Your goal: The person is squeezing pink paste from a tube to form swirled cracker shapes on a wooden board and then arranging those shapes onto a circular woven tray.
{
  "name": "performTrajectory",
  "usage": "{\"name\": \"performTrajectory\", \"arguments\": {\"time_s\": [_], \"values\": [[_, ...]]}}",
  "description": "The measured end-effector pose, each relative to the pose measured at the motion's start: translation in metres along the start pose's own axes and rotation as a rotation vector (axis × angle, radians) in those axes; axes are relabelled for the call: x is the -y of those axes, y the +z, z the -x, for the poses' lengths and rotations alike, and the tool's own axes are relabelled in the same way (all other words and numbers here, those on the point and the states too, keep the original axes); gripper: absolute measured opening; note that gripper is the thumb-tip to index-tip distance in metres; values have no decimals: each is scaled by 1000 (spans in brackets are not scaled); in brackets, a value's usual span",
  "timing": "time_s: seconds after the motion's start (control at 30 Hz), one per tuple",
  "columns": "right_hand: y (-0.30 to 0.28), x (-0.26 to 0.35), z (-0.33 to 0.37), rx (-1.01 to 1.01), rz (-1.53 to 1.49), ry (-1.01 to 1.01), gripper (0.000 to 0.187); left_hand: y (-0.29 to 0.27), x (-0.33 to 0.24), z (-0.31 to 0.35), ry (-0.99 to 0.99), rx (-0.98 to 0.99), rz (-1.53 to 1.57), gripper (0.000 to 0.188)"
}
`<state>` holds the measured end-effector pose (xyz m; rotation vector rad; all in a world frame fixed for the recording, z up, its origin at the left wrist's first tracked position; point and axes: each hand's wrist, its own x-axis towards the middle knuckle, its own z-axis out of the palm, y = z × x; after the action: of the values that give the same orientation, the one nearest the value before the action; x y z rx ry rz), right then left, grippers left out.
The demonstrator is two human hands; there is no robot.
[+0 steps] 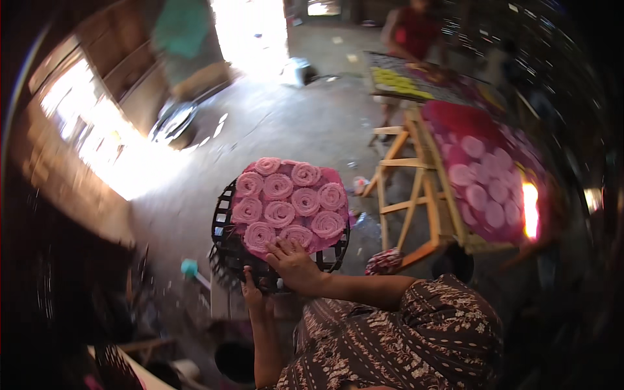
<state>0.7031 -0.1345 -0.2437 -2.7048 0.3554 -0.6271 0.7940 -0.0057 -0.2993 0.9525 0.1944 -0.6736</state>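
Observation:
A round black plastic lattice basket is up in front of me. Across its top lies a pink sheet bearing several pale pink spiral coils of thin strands. My left hand grips the basket at its near left side, thumb pointing up; its other fingers are mostly hidden. Over the near edge of the pink sheet rests my right hand, fingers stretched out and spread, touching the closest coils.
A slanted wooden rack on the right carries pink cloth with round pale pieces. Behind it, a person in red leans over a table with yellow-green pieces. Bright doorways open at left and back. A teal-headed tool lies at lower left.

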Motion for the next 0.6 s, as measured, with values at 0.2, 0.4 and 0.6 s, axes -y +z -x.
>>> {"name": "performTrajectory", "arguments": {"time_s": [0.2,0.4,0.6], "values": [[-140,-93,4,-236,413,210,33,172,55,-42,-257,669,-52,29],[-274,-195,36,-405,622,690,13,368,127,-19,-549,887,-143,28],[-279,-274,147,-83,564,1208,29,306,101,-38,-344,787,-374,23]]}}
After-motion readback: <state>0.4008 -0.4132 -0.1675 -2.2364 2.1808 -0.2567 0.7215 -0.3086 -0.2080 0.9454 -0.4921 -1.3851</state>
